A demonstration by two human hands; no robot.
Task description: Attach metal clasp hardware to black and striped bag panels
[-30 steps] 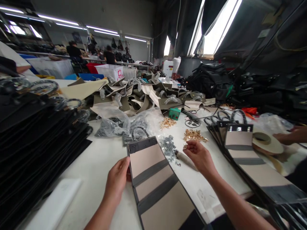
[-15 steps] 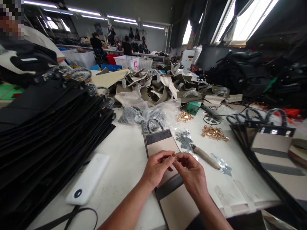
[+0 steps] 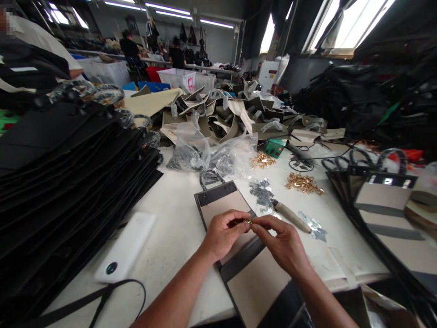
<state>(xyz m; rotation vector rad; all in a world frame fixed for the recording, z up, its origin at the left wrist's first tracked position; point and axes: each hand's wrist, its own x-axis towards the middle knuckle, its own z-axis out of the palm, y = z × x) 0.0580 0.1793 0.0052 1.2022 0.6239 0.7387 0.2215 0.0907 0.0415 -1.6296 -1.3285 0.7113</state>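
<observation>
My left hand (image 3: 223, 237) and my right hand (image 3: 283, 241) meet above an unfolded bag panel (image 3: 223, 202) with beige lining and a dark braided handle. A small gold metal fitting (image 3: 248, 222) is pinched between the fingertips of both hands; its exact shape is partly hidden. Just beyond my right hand lies a tool with a thick, pale handle (image 3: 293, 217). Beside it are thin grey metal plates (image 3: 262, 192), with more silvery plates (image 3: 317, 230) to the right. Two heaps of gold fittings (image 3: 305, 183) lie farther back.
Black bag panels (image 3: 68, 182) are stacked high on the left, near a white power bank (image 3: 126, 248) with a cable. Clear plastic bags (image 3: 218, 157) and a green box (image 3: 275, 148) stand behind. Finished-looking handled panels (image 3: 385, 191) lean at right. A co-worker's sleeve (image 3: 41, 41) shows upper left.
My right hand has shifted a little to the right and its fingers have straightened, still at the gold fitting. The top of the bag panel has swung slightly left. The view has shifted slightly.
</observation>
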